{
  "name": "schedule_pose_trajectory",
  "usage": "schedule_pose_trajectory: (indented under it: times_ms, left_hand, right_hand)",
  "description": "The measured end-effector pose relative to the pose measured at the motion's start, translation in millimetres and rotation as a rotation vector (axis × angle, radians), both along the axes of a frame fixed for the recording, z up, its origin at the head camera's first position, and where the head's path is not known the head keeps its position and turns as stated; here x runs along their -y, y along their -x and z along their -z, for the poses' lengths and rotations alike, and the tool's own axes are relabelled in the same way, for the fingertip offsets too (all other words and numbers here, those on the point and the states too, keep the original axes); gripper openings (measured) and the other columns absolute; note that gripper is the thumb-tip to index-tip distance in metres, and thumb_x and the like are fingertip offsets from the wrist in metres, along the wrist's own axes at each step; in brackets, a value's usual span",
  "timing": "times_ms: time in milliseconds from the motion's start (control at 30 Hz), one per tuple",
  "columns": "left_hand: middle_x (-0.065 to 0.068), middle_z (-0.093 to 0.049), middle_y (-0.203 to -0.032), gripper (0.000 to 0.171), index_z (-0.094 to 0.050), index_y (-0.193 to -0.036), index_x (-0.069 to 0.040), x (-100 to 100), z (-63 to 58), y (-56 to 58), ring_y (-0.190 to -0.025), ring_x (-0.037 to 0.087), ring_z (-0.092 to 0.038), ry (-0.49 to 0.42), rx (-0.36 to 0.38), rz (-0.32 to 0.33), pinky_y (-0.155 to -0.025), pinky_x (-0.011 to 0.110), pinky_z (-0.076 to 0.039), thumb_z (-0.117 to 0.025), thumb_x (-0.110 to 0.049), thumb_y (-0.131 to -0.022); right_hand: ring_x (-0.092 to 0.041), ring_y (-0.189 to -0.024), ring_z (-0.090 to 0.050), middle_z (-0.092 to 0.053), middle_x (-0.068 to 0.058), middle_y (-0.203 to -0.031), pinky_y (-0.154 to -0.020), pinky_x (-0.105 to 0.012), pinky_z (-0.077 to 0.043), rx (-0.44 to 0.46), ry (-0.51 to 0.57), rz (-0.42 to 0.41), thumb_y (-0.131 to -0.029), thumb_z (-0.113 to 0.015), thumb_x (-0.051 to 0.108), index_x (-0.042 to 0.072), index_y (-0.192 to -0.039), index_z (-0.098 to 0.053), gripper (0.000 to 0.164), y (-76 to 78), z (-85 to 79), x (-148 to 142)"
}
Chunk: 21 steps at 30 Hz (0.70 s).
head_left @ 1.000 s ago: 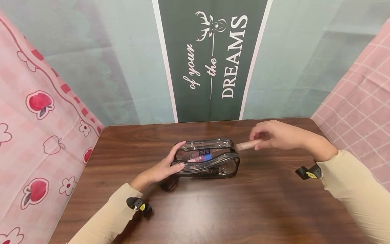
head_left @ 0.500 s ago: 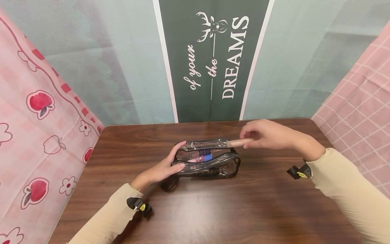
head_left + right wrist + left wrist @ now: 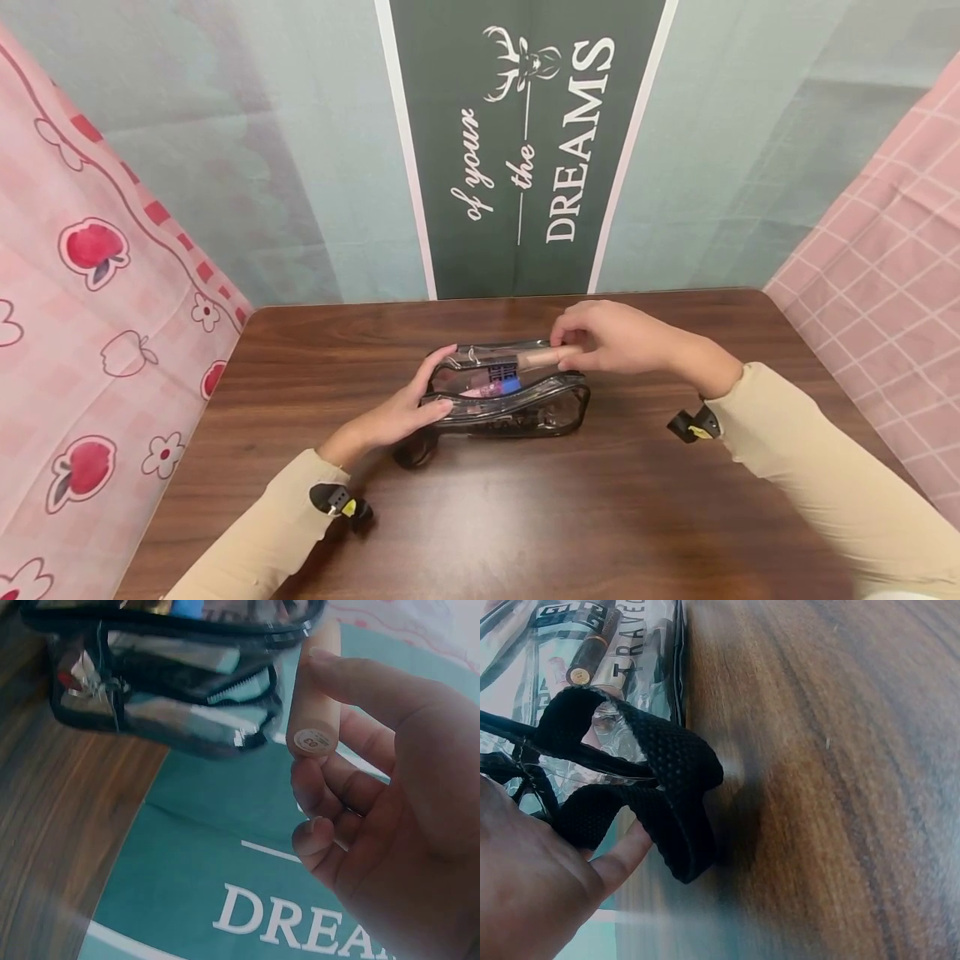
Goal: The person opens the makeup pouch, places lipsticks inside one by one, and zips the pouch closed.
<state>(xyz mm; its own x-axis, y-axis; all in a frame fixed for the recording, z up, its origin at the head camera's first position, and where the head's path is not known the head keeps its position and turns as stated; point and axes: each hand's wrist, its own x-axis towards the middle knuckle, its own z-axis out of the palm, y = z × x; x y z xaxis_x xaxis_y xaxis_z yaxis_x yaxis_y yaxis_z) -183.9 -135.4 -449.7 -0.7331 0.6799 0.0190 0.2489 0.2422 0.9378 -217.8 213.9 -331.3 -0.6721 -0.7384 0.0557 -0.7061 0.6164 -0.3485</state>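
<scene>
A clear toiletry bag (image 3: 551,408) with black trim lies on the table, its top unzipped and gaping. My left hand (image 3: 405,408) holds the bag's left end, thumb on the near edge and fingers at the far edge. Between my right thumb and fingers (image 3: 611,337) I pinch a beige cosmetic tube (image 3: 542,358), a slim cylinder with a round label on its end in the right wrist view. Its front end lies over the bag's opening. Inside the bag show a pink tube with a blue cap (image 3: 491,389) and, in the left wrist view, a dark lipstick-like tube (image 3: 591,656).
A black strap loop (image 3: 682,772) sticks out from the bag's left end. The brown wooden table (image 3: 480,517) reaches back to a green and grey cloth backdrop (image 3: 525,267). Pink patterned curtains hang at the left (image 3: 97,367) and right (image 3: 900,275).
My right hand has moved left, bringing the beige cosmetic tube from beside the bag's right end to over its opening. My left hand and the bag have stayed in place.
</scene>
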Motion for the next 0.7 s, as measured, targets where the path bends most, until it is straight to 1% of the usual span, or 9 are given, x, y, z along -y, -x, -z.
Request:
schedule_pose_trajectory:
  times_ms: [100, 167, 300, 467, 700]
  left_hand:
    - [0.015, -0.030, -0.157, 0.079, -0.007, -0.163, -0.027, -1, 0.1, -0.1, -0.139, 0.034, -0.040, -0.011, 0.008, 0.008, -0.110, 0.057, -0.031, -0.059, -0.033, -0.103]
    - [0.016, -0.034, -0.154, 0.079, -0.007, -0.163, -0.028, -1, 0.3, 0.1, -0.137, 0.034, -0.042, -0.019, 0.015, 0.012, -0.110, 0.056, -0.032, -0.059, -0.033, -0.103]
    - [0.016, -0.031, -0.155, 0.079, -0.007, -0.162, -0.029, -1, 1.2, 0.7, -0.138, 0.035, -0.040, -0.017, 0.020, 0.011, -0.109, 0.056, -0.032, -0.059, -0.038, -0.103]
    - [0.016, -0.030, -0.155, 0.080, -0.007, -0.162, -0.029, 0, 1.4, 0.3, -0.139, 0.036, -0.039, -0.006, 0.017, 0.007, -0.110, 0.057, -0.031, -0.059, -0.041, -0.102]
    - [0.016, -0.035, -0.153, 0.081, -0.006, -0.162, -0.030, -2, 0.9, -0.2, -0.137, 0.035, -0.042, 0.004, 0.018, 0.009, -0.109, 0.057, -0.032, -0.059, -0.044, -0.102]
  right_hand:
    - [-0.011, -0.078, -0.051, -0.056, 0.014, -0.081, -0.071, -0.032, -0.043, -0.001, 0.009, -0.005, -0.085, -0.083, 0.025, 0.024, -0.092, -0.069, 0.015, -0.3, 2.4, 8]
    - [-0.012, -0.078, -0.051, -0.055, 0.014, -0.079, -0.069, -0.032, -0.042, 0.000, 0.012, -0.007, -0.086, -0.083, 0.025, 0.024, -0.091, -0.069, 0.015, -0.6, 3.7, 13]
    - [-0.010, -0.075, -0.049, -0.054, 0.012, -0.078, -0.066, -0.030, -0.042, 0.028, 0.005, -0.010, -0.087, -0.082, 0.026, 0.025, -0.090, -0.069, 0.014, -1.9, 5.6, 22]
    - [-0.008, -0.075, -0.048, -0.055, 0.012, -0.078, -0.065, -0.030, -0.043, 0.064, -0.005, -0.006, -0.087, -0.082, 0.028, 0.026, -0.089, -0.069, 0.013, -3.5, 8.3, 31]
    - [-0.009, -0.075, -0.047, -0.055, 0.014, -0.075, -0.064, -0.030, -0.042, 0.034, 0.000, -0.023, -0.086, -0.083, 0.030, 0.026, -0.088, -0.069, 0.015, -0.7, 14.4, 37]
